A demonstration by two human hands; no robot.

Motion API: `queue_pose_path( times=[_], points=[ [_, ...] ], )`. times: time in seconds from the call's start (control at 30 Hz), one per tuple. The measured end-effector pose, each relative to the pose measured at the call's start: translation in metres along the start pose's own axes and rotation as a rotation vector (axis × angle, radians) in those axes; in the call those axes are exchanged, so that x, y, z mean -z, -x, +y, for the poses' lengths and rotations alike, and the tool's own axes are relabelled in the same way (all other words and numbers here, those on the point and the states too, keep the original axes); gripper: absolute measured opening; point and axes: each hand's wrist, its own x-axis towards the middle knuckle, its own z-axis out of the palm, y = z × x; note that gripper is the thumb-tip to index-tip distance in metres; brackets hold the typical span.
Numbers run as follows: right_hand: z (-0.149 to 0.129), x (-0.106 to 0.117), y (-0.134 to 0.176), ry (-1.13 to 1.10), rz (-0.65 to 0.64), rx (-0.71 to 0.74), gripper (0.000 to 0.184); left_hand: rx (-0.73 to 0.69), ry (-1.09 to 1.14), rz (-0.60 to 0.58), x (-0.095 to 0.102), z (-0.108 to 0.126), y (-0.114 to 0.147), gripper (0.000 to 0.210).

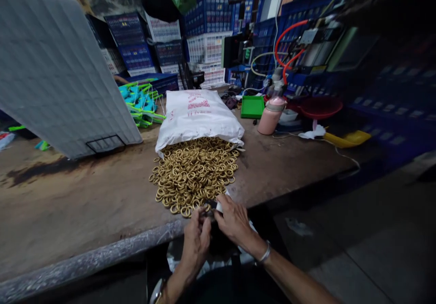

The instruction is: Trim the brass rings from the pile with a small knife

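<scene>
A heap of brass-coloured rings spills from the open mouth of a white woven sack onto the brown table. Both hands are close together at the table's front edge, just below the heap. In my right hand is a small tool with a white handle and a dark end, which points left toward the other hand. The fingers of my left hand are pinched together beside that dark end; what they hold is too small to make out.
A grey padded panel leans over the table's left side, near bright green and blue plastic pieces. Right of the sack stand a green tray, a pink bottle and a yellow scoop-like piece. Stacked crates line the back.
</scene>
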Motion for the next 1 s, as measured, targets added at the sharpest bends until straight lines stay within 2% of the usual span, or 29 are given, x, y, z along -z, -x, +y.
queue_pose_path(
  times=[0.23,0.43,0.5,0.67,0.77,0.87,1.0],
  points=[
    [0.006,0.003,0.001,-0.125,0.009,0.007,0.014,0.062,0.168,-0.032,-0.002,0.014,-0.005,0.024],
    [-0.002,0.004,0.003,-0.395,-0.022,0.089,0.013,0.084,0.329,-0.034,0.001,0.015,-0.004,0.02],
    [-0.007,0.008,0.002,-0.522,-0.057,0.052,0.005,0.109,0.356,-0.005,0.003,0.011,-0.002,0.02],
    [-0.017,0.015,0.002,-0.753,-0.245,-0.099,0.027,0.043,0.297,0.058,0.006,-0.001,0.005,0.02],
    [-0.019,0.015,0.0,-0.834,-0.331,-0.176,0.029,0.018,0.298,0.04,0.008,0.002,0.007,0.02],
    [-0.02,0.012,-0.001,-0.877,-0.349,-0.19,0.024,0.141,0.382,-0.032,0.014,0.009,0.009,0.023],
    [-0.024,0.01,-0.003,-0.793,-0.283,-0.138,0.019,0.251,0.523,-0.117,0.019,0.01,0.011,0.029]
  ],
)
